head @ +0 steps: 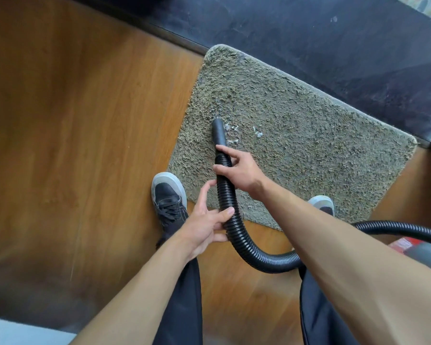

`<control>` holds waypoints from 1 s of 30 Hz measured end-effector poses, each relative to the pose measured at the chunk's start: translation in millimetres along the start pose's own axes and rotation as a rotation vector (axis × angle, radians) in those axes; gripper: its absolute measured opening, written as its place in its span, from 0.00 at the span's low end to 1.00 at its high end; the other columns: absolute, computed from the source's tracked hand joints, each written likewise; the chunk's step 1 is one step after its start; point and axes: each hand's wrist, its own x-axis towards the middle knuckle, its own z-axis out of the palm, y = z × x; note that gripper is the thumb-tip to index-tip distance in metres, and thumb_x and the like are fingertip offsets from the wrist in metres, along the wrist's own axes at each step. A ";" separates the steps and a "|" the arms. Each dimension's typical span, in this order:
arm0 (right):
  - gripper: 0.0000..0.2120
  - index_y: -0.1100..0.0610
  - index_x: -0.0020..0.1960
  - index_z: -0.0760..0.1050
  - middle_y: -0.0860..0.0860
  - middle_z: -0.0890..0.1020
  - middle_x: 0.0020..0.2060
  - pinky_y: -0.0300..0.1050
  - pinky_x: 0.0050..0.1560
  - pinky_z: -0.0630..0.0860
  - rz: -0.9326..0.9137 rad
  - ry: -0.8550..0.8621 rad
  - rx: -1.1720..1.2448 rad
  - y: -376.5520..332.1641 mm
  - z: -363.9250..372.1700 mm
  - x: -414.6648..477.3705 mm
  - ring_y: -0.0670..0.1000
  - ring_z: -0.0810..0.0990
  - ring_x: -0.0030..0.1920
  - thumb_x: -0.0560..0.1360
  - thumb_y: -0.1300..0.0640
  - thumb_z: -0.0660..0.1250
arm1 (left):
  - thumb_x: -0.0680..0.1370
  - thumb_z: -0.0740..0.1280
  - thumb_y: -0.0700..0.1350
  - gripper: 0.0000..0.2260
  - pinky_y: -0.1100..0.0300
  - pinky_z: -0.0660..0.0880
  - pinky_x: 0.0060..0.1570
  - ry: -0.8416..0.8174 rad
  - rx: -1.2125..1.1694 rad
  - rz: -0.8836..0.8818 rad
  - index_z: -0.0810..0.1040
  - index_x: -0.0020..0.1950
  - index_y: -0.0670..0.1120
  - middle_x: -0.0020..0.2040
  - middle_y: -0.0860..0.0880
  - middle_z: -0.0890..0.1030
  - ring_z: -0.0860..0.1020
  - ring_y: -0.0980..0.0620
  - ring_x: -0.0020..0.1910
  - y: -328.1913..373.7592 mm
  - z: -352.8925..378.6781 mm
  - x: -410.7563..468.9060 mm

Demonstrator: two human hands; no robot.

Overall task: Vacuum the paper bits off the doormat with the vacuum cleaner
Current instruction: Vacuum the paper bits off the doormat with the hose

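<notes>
Two bare forearms reach down from the bottom of the view. The left hand (204, 225) pinches the black ribbed hose (234, 220) between thumb and curled fingers, with the forefinger lifted off it. Farther along, the right hand (241, 173) wraps its fingers round the hose just behind the smooth nozzle (219, 131). The nozzle tip is down on the doormat (309, 145), nearer its left edge than its right corner. A few pale paper bits (256, 132) lie in the pile just right of the nozzle, close together. The rest of the mat shows no scraps that I can make out, so the job looks mostly done, with this small cluster left. The vacuum cleaner (421, 252) body peeks in at the right. One shoe (168, 195) stands by the near-left corner.
</notes>
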 end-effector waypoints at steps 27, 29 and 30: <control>0.30 0.47 0.75 0.68 0.61 0.78 0.58 0.52 0.41 0.84 0.130 -0.138 0.169 18.8 8.8 -19.8 0.56 0.84 0.47 0.76 0.65 0.68 | 0.72 0.72 0.39 0.36 0.35 0.79 0.52 -0.013 -0.059 -0.050 0.62 0.71 0.67 0.53 0.37 0.82 0.80 0.36 0.54 -24.0 -14.0 -16.2; 0.29 0.47 0.74 0.68 0.60 0.79 0.56 0.54 0.42 0.84 0.135 -0.130 0.167 22.0 7.6 -21.4 0.55 0.84 0.46 0.76 0.65 0.69 | 0.73 0.73 0.39 0.36 0.34 0.78 0.54 -0.012 -0.048 -0.059 0.62 0.71 0.67 0.54 0.36 0.82 0.80 0.35 0.55 -26.5 -12.6 -15.8; 0.29 0.47 0.74 0.69 0.59 0.79 0.55 0.54 0.42 0.84 0.138 -0.121 0.172 24.0 5.2 -23.3 0.54 0.83 0.46 0.76 0.65 0.69 | 0.74 0.72 0.39 0.35 0.33 0.78 0.55 -0.013 -0.038 -0.065 0.63 0.70 0.68 0.54 0.36 0.82 0.80 0.34 0.55 -28.1 -10.8 -14.9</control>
